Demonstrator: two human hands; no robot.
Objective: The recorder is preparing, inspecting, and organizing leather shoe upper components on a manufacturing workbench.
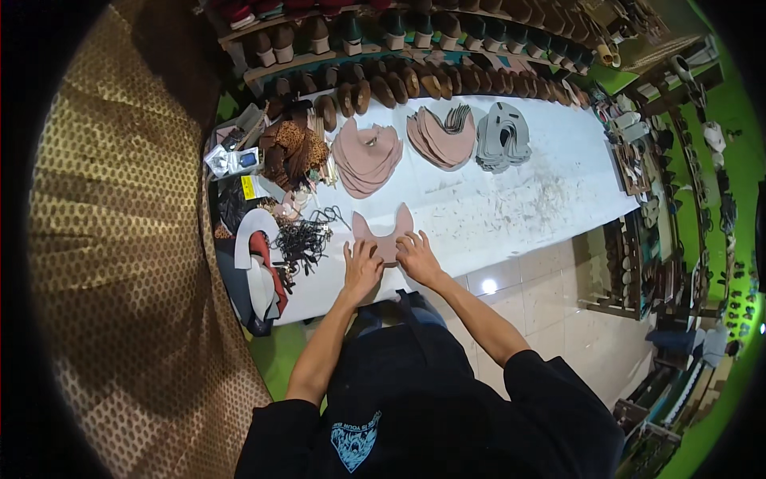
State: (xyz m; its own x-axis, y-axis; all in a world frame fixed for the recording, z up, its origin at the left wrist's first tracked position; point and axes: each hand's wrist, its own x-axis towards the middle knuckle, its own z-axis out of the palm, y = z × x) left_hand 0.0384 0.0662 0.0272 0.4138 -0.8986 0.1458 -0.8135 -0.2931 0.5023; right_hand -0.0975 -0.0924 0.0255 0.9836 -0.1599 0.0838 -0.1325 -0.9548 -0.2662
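Note:
A pink, U-shaped shoe upper piece (388,251) lies at the near edge of the white-covered table (447,219), its two pointed ends facing away from me. My left hand (364,267) is at its lower left side, fingers bent onto the material. On the opposite side my right hand (417,257) grips the edge with curled fingers. The thumbs are partly hidden. Farther back lie a fanned stack of pink upper pieces (367,168), a second pink stack (440,144) and a stack of grey pieces (504,140).
Black cords (302,243) lie in a tangle to the left, near leopard-patterned material (295,148) and curved white and red pieces (259,267). Shoe lasts (383,92) line the table's back edge, below a shelf of more lasts (395,32). A gold patterned curtain (136,239) hangs at left.

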